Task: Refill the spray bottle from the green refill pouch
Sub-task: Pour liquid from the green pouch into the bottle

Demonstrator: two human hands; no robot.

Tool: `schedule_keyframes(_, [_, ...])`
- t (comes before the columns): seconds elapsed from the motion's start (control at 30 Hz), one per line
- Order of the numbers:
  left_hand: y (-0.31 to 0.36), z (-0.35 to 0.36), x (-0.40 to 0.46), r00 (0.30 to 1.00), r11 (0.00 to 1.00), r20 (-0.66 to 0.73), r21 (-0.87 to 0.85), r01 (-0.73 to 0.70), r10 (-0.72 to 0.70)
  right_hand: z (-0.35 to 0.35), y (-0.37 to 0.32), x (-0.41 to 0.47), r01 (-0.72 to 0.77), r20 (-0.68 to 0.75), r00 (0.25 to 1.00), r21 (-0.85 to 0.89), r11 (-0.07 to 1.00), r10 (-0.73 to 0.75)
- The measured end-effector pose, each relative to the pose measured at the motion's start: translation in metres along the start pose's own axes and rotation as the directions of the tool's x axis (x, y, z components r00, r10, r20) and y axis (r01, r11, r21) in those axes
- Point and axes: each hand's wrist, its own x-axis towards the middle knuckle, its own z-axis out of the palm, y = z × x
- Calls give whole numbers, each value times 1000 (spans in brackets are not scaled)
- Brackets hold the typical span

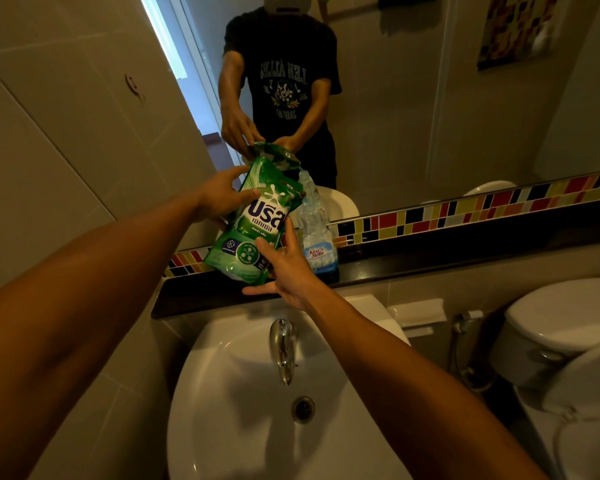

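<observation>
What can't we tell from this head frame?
- Spray bottle neck and opening: head view, hidden behind the green pouch; whether liquid is flowing is unclear.
- Pouch spout: dim, lost against its mirror reflection.
- Bottle fill level: too dark, label covers it.
- Left hand fingers behind pouch: hidden; right hand covers the pouch's lower corner.

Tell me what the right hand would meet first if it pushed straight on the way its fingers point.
The right hand already touches the green refill pouch; going on, probably the clear blue-labelled plastic bottle behind it, though depth is unclear.
</observation>
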Motion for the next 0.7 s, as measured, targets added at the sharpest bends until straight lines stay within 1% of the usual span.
schedule_keyframes(0.23, [-14,17,-4,1000,998,-8,-65,-15,15,-14,1,-5,-21,-27,999,-86,996,18])
schedule_keyframes(0.4, [-31,33,-3,999,983,-38,-182,-25,18,-28,3,-5,-30,-55,998,-172,985,21])
schedule_keyframes(0.57, [-42,53,-9,994,963,-95,-258,-82,59,-42,7,-6,-26,-60,998,-243,970,12])
schedule_keyframes(0.7, [-57,72,-8,992,917,-114,-385,-102,63,-53,9,-7,3,-74,997,-303,953,-27])
